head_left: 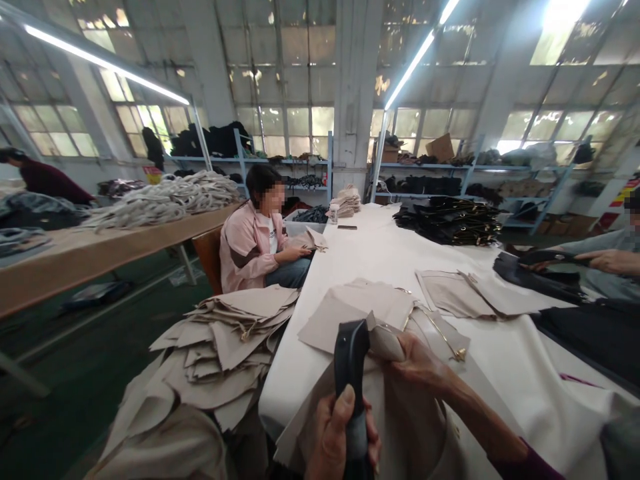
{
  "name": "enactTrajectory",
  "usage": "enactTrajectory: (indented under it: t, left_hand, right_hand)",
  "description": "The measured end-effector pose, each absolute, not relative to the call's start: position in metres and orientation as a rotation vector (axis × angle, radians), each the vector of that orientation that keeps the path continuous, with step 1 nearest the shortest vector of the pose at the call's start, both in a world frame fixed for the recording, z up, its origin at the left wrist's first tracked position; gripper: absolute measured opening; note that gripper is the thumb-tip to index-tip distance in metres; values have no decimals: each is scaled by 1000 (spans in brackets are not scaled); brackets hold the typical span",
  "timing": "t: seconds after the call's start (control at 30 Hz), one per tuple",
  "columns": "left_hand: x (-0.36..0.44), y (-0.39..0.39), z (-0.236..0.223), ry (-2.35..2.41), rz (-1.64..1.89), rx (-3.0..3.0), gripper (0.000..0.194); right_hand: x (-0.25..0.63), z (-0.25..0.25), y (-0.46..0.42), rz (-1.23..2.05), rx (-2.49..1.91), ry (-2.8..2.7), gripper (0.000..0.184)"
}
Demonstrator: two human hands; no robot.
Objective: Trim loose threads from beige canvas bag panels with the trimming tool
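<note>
The left hand [330,437] is wrapped around the handle of a black hand tool [351,350], while the right hand [423,363] pinches a beige fabric piece [387,342] at the tool's head; the hands are near each other but apart. The tool's head hides part of that piece's left end, so their exact contact cannot be told. More beige cloth [400,413] hangs below the hands, over the near edge of a white-covered table [387,247]. Just beyond lie beige panels [360,303] and a gold zipper [443,333]. On the left, a heap of beige pieces [225,333] crowds the table's side, with a seated person in a pink jacket [237,240] beyond it. To the right, another person's hand [613,261] holds a dark tool [547,257] above black cloth [543,277]. A black stack with gold trim [450,220] takes up the table's far right, and a small beige stack [347,200] stands at its far end.
</note>
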State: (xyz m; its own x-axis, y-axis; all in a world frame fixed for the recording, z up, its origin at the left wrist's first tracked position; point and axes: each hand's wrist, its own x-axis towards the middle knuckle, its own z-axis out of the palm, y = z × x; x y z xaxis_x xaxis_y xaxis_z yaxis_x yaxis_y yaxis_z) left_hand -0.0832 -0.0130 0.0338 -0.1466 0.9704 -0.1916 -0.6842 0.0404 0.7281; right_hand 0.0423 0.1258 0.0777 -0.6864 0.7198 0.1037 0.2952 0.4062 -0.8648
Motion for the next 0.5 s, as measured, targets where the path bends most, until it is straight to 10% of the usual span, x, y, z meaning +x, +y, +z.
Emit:
enactTrajectory:
  t: [0.5]
  left_hand:
    - [-76,-18,36,658,1362,364,53]
  right_hand:
    - [40,75,121,1255,-891,-2071,4]
